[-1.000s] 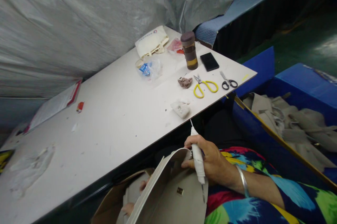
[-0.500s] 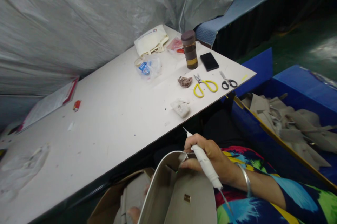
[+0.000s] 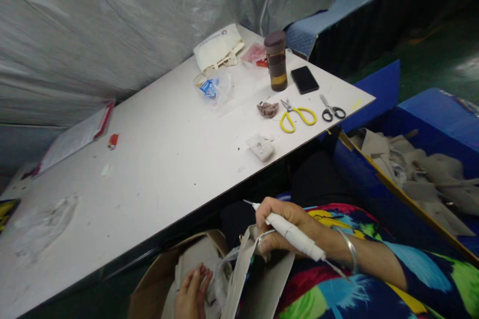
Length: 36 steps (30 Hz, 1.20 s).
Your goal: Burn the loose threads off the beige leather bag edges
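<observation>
My right hand (image 3: 286, 226) is closed around a white-wrapped handle tool (image 3: 297, 239) with a thin metal tip at each end. Its thumb and fingers also pinch the upper edge of a beige bag (image 3: 239, 271) on my lap. The bag's flap hangs toward my patterned clothing, and its lower part is cut off by the frame. My left hand (image 3: 192, 291) is at the bag's left side, fingers loosely curled and apart, with nothing visible in them. Clear plastic (image 3: 224, 274) lies between that hand and the bag.
A cardboard box (image 3: 149, 279) with beige pieces stands below the white table (image 3: 168, 179). On the table are yellow-handled scissors (image 3: 297, 117), black-handled scissors (image 3: 332, 110), a phone (image 3: 304, 80), a bottle (image 3: 276, 62) and a small white packet (image 3: 261, 148). A blue bin (image 3: 359, 184) holds beige bags.
My left hand has come out from behind the bag to its left side. The bag has tilted and dropped lower. My right hand keeps the tool and bag edge, the tool now lying flatter.
</observation>
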Motion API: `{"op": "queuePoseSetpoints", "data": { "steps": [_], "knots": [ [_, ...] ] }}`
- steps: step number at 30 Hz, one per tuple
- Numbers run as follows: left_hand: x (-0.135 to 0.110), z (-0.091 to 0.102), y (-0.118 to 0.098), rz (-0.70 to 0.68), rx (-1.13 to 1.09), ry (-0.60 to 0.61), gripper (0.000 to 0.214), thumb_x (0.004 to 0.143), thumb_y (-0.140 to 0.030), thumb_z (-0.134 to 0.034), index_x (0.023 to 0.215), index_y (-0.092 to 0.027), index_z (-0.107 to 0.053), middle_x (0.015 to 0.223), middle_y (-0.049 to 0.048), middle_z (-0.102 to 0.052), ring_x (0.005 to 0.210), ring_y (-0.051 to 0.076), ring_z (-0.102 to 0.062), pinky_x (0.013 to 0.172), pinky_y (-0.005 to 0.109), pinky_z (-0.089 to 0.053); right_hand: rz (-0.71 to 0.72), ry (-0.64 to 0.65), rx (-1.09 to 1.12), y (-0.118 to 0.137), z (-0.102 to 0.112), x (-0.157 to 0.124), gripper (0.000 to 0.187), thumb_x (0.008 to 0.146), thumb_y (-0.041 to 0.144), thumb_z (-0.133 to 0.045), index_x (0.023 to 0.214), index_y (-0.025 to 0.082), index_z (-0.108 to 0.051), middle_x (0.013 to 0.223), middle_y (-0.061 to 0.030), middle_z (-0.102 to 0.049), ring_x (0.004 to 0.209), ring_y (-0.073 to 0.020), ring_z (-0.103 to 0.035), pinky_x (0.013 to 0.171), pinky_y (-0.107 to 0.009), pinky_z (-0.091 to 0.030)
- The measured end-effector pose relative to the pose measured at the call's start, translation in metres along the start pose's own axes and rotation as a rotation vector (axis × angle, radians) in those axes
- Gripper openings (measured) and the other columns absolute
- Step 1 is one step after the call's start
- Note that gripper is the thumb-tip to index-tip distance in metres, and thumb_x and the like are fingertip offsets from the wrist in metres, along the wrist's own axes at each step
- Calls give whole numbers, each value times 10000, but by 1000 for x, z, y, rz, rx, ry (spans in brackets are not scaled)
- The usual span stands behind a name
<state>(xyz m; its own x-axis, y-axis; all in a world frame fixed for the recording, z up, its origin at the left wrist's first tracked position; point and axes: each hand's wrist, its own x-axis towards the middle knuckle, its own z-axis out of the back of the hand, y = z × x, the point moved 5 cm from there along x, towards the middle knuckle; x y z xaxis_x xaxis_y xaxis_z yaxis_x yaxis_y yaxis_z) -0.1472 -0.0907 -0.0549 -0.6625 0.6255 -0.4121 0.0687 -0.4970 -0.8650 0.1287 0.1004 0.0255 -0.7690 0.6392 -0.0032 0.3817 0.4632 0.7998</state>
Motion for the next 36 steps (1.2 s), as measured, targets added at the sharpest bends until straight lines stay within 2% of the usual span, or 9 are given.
{"op": "queuePoseSetpoints", "data": {
  "steps": [3,8,10,13,16,20,26,32,36],
  "knots": [
    [3,-11,-41,-115,-186,32,355,713,-561,-881,907,-273,-806,946,16,-762,926,253,-706,891,401,-629,-52,16,22,-5,-2,0,382,791,283,-898,981,197,-578,786,12,-710,671,-130,-673,624,-230,-545],
    [-3,-103,-129,-330,-112,746,615,779,-711,-748,1073,-175,-816,1093,141,-736,1046,340,-687,965,430,-564,-28,-31,-142,2,4,0,357,774,218,-891,952,202,-581,839,26,-693,697,-101,-614,621,-190,-476],
    [-6,-135,-143,-290,-66,973,726,782,-790,-679,1164,-181,-779,1130,148,-722,1071,365,-672,967,445,-544,30,-76,-256,9,9,-1,301,805,194,-850,952,207,-588,831,42,-666,693,-92,-584,625,-188,-457],
    [-10,-166,-149,-254,59,1115,831,751,-854,-643,1257,-199,-724,1157,133,-721,1071,363,-661,946,427,-529,107,-198,-447,18,22,-5,232,842,166,-797,960,212,-603,803,57,-647,675,-85,-564,623,-187,-439],
    [-15,-182,-148,-271,222,1066,701,778,-659,-775,1314,-218,-685,1221,105,-727,1109,340,-651,967,390,-504,135,-311,-528,19,36,-10,206,871,178,-774,986,218,-609,815,53,-673,669,-88,-590,628,-192,-451],
    [-20,-193,-142,-246,311,791,392,791,-350,-787,1149,-198,-736,1030,59,-768,947,262,-669,873,327,-502,145,-373,-551,14,46,-12,172,903,191,-740,1010,227,-609,846,43,-701,691,-98,-632,646,-198,-481],
    [-13,-200,-125,-121,95,621,322,793,-441,-805,921,-153,-739,794,40,-715,717,178,-596,682,265,-462,134,-359,-508,9,53,-5,179,932,256,-738,1038,238,-595,864,27,-707,734,-120,-651,690,-223,-522],
    [-4,-201,-127,-165,59,506,302,801,-452,-790,785,-162,-706,678,8,-636,646,156,-532,633,252,-429,131,-468,-405,11,77,-10,275,1071,442,-550,1259,253,-482,942,-29,-757,848,-173,-726,798,-296,-578],
    [-2,-207,-124,-182,33,460,328,800,-482,-774,765,-165,-694,653,2,-607,629,155,-510,606,248,-403,121,-527,-379,20,100,-10,451,1083,569,-438,1367,219,-462,719,7,-697,590,-158,-649,581,-262,-537]
  ]
}}
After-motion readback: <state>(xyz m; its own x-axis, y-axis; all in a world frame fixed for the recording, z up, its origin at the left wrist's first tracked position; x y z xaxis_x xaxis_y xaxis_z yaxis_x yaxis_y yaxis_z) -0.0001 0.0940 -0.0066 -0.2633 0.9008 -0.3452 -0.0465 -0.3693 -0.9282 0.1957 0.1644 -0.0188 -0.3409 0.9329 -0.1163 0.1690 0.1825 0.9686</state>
